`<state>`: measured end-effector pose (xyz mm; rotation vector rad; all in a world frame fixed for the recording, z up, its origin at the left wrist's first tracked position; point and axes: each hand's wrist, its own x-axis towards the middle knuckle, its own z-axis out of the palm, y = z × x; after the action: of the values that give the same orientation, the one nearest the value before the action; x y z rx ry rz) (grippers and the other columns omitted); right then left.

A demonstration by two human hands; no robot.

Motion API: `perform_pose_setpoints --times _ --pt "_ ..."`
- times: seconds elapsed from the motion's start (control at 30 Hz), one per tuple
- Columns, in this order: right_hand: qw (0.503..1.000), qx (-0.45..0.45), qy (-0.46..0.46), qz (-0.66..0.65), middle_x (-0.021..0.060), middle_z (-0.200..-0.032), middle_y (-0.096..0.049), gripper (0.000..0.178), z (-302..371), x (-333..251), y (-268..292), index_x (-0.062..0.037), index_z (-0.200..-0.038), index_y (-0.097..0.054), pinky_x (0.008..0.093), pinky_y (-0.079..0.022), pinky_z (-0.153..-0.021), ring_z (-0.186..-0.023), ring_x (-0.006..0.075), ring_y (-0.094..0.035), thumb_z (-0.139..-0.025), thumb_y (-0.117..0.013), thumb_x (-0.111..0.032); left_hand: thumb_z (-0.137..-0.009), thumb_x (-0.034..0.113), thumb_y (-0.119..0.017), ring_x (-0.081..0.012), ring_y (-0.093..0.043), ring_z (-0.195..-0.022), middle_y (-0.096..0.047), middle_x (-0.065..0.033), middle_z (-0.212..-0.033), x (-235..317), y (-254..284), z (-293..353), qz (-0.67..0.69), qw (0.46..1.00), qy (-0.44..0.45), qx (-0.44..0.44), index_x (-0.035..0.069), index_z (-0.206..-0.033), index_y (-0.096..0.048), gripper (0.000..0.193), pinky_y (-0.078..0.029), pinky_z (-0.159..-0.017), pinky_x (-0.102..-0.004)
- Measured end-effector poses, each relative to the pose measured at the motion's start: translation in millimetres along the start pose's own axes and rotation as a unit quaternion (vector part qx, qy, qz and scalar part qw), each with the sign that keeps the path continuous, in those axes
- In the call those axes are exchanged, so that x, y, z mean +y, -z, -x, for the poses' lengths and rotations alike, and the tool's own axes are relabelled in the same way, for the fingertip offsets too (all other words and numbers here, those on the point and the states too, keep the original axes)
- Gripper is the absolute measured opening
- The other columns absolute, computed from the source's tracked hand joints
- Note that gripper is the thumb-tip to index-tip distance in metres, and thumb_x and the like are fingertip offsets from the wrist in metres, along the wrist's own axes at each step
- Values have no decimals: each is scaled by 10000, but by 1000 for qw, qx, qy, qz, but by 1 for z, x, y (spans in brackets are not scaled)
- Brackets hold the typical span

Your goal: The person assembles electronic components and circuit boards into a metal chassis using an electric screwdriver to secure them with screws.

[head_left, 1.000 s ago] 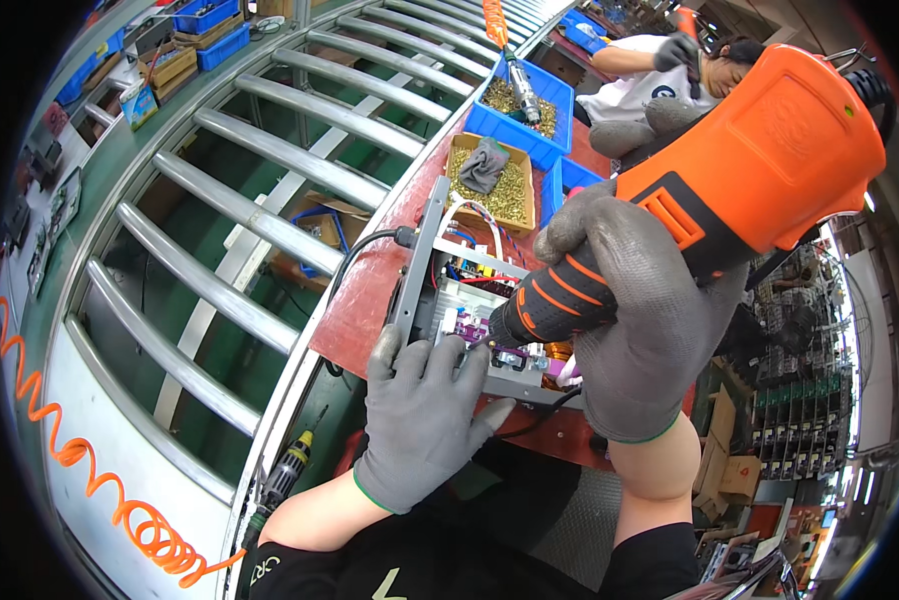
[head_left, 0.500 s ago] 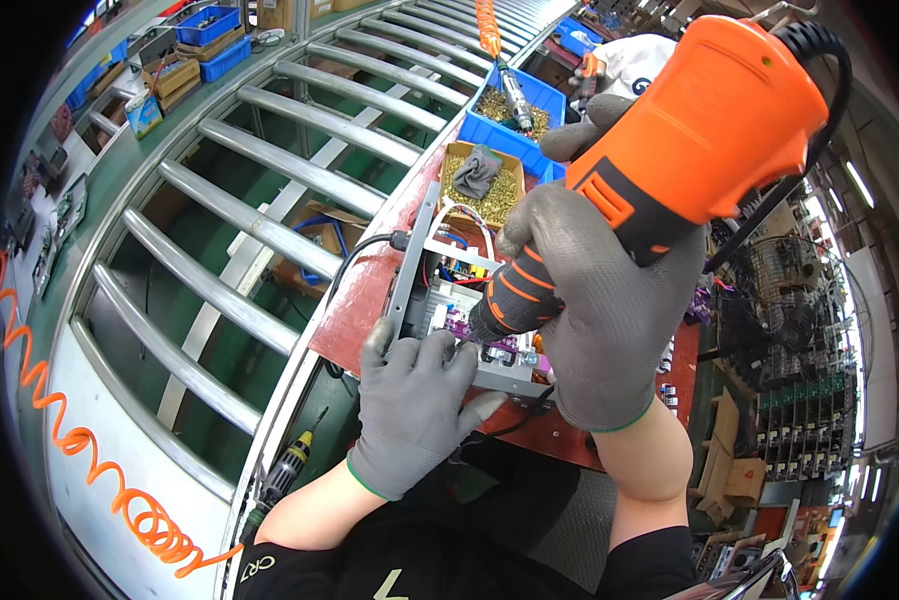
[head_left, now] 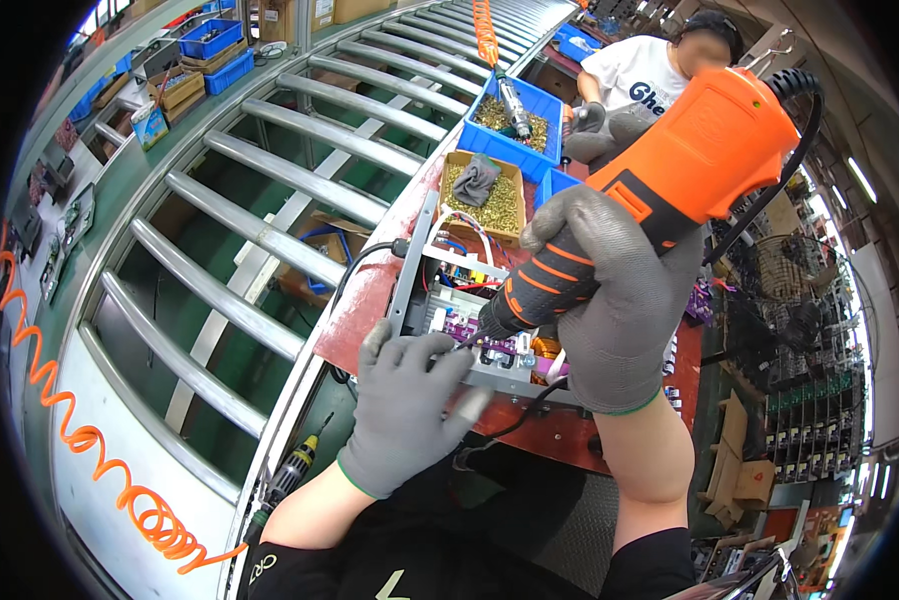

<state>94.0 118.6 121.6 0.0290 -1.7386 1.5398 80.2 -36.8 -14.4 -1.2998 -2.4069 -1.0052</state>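
Note:
My gloved right hand [head_left: 625, 300] is wrapped round the black grip of an orange electric screwdriver [head_left: 705, 150], tilted down to the left. Its tip points into a grey open metal case [head_left: 402, 300] with wires, a white fan-like part and a board with purple components [head_left: 460, 325]. My gloved left hand [head_left: 405, 410] lies at the near left edge of the case. Its fingers reach toward the thin bit, and the thumb stands apart from them. Whether the fingertips touch the bit or a screw is too small to tell.
Beyond the case stand a tray of brass-coloured screws [head_left: 500, 215] with a grey glove on it and a blue bin [head_left: 545, 105]. A roller conveyor [head_left: 260, 230] runs along the left. Another driver [head_left: 295, 465] hangs at the table edge. A co-worker [head_left: 635, 75] sits opposite.
The screwdriver and my right hand have shifted slightly, and more of the co-worker shows behind them. My left fingers have loosened a little, the thumb lifting. The whole view has moved slightly.

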Motion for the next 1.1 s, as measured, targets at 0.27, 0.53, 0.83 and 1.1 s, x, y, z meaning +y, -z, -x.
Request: perform_pose_setpoints --times 0.27,0.53,0.83,1.1 --pt "988 90 -64 -110 114 -1105 -663 503 5 -11 20 18 -1323 -511 321 -588 -680 -748 165 -668 -848 -674 49 -806 153 -755 -313 -583 -986 -655 -73 -962 -12 24 -40 52 997 51 -16 135 -903 -748 98 -432 -951 -447" --pt "983 98 -27 -156 153 -1088 -652 511 28 -34 60 40 -1319 -487 354 -583 -685 -732 198 -670 -844 -669 -2 -787 255 -772 -277 -623 -908 -640 -56 -909 -32 16 -69 -85 968 -134 -192 156 -866 -772 126 -444 -914 -462" --pt "988 42 -122 -88 60 -977 -640 400 59 -62 69 -37 -1185 -558 315 -567 -622 -680 142 -661 -807 -675 17 -820 119 -774 -273 -660 -833 -669 -102 -892 39 79 -92 223 973 -53 -36 32 -951 -724 164 -519 -738 -371" --pt "991 19 -76 109 126 -1066 -684 578 102 -69 46 -22 -1321 -520 369 -567 -842 -966 233 -707 -833 -805 -143 -814 222 -831 -234 -668 -1096 -661 -140 -1188 125 107 -89 372 921 -113 -15 -30 -1418 -480 743 -520 -975 -358"
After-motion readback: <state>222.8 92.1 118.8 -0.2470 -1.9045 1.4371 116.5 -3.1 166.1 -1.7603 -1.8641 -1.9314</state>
